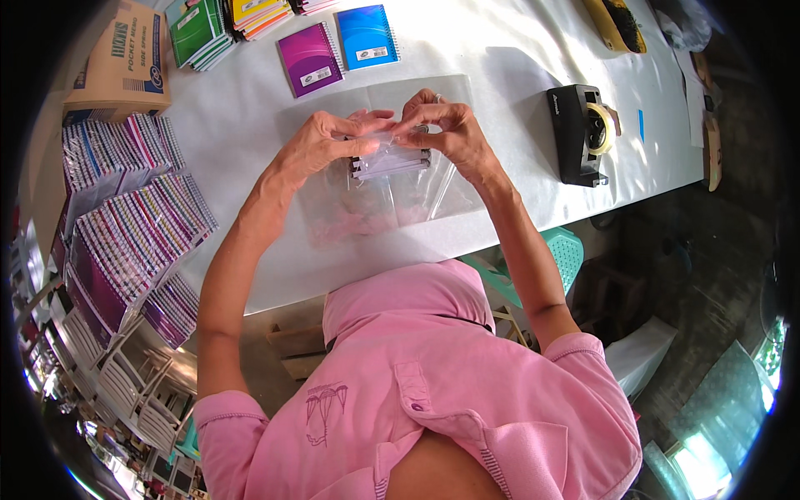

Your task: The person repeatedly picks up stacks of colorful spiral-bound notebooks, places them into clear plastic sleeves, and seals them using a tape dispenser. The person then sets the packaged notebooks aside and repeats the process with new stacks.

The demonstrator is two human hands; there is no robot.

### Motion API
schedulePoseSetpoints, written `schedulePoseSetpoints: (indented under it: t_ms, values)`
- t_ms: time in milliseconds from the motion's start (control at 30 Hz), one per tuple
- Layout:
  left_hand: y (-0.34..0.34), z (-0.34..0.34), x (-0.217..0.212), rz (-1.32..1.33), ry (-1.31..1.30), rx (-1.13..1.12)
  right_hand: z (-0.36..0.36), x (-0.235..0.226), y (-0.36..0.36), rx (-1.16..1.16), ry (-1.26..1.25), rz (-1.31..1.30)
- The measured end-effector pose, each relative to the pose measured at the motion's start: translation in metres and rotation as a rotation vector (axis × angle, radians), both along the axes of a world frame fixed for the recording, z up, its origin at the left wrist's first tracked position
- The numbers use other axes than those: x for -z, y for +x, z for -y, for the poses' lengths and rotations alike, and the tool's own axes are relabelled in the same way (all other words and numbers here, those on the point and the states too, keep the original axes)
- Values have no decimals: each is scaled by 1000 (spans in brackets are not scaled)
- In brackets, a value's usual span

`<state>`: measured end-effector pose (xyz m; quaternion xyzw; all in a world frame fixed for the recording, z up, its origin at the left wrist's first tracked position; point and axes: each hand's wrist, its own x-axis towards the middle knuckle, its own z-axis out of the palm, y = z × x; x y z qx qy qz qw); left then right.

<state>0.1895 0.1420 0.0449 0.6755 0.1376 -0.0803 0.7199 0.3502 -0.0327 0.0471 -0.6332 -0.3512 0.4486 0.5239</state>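
In front of me, a small stack of spiral notebooks (393,165) stands edge-on inside a clear plastic bag (385,145). My left hand (327,138) pinches the bag's upper part from the left, thumb below and fingers above. From the right, my right hand (450,132) grips the same plastic, its thumb and fingertips drawn together near the left fingertips. The fingers partly cover the top of the stack. Under the hands lies a larger clear plastic sheet (358,223), spread on the white table (267,279).
Beyond my hands lie a purple notebook (310,60) and a blue notebook (367,37), near green notebooks (198,32) and yellow ones (257,12). Many spiral notebooks (137,237) are piled left, beside a cardboard box (125,58). A black tape dispenser (575,133) stands right.
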Motion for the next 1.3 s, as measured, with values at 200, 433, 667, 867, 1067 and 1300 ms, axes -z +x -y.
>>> schedulePoseSetpoints:
  t_ms: [200, 433, 667, 867, 1067, 1300]
  values:
    - [-9, 10, -30, 150, 922, 249, 6, -5, -11, -21, 146, 210]
    - [-30, 47, -47, 196, 1466, 239, 47, -39, -16, -257, 103, 1242]
    - [-22, 65, -45, 241, 1511, 192, 269, 13, 185, 726, -442, 1148]
    - [-29, 72, -46, 146, 1591, 223, 287, 11, 188, 646, -529, 55]
    - [-28, 74, -46, 147, 1602, 232, 318, 41, 173, 682, 141, -277]
    - [-30, 72, -46, 158, 1601, 229, 336, 58, 144, 864, -533, 704]
